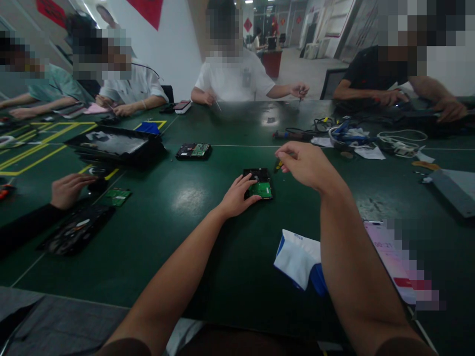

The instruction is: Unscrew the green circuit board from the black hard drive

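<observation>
A hard drive [264,190] with a green circuit board lies on the green table in front of me. My left hand [239,194] rests on its left side, fingers spread over the top and thumb along the near edge. Just right of the drive, my right hand [302,163] is raised with fingers closed around a small yellow-and-black tool [279,165]. The tool's tip points down, and most of it is hidden by the fingers. A second hard drive [193,151] lies farther back to the left, apart from both hands.
A white-and-blue packet [298,256] and a phone [399,262] lie by my right forearm. A co-worker's hand [72,190] is at left near a circuit board [118,197] and a black casing [77,227]. A black tray [117,143] and tangled cables [345,133] stand farther back. Several people sit around.
</observation>
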Action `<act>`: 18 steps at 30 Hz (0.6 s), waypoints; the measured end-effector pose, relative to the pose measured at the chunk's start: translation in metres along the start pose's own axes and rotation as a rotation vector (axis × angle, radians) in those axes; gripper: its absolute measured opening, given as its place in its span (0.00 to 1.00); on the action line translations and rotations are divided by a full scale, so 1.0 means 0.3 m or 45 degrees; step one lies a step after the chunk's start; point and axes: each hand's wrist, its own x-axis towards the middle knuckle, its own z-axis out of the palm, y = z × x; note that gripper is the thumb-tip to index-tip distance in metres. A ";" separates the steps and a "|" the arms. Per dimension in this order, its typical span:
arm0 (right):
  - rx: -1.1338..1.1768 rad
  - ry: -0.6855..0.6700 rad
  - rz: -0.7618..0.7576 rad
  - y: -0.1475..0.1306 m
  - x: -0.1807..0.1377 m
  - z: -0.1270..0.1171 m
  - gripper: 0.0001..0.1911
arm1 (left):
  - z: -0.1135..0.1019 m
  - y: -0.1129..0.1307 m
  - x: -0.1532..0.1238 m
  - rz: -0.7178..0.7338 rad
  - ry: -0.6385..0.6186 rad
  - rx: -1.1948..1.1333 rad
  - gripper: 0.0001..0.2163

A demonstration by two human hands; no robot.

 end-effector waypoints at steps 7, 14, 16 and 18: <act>-0.043 0.044 0.025 -0.007 -0.006 -0.006 0.09 | 0.003 -0.002 -0.001 0.001 -0.005 0.008 0.30; -0.088 0.072 -0.002 -0.015 0.005 0.015 0.10 | 0.000 0.006 -0.003 -0.009 -0.003 0.003 0.30; -0.047 0.044 -0.026 -0.012 0.006 0.017 0.11 | 0.000 0.005 -0.004 -0.012 -0.002 0.003 0.30; 0.015 0.024 -0.028 -0.003 0.005 0.018 0.13 | 0.002 0.002 -0.004 -0.003 -0.001 0.009 0.30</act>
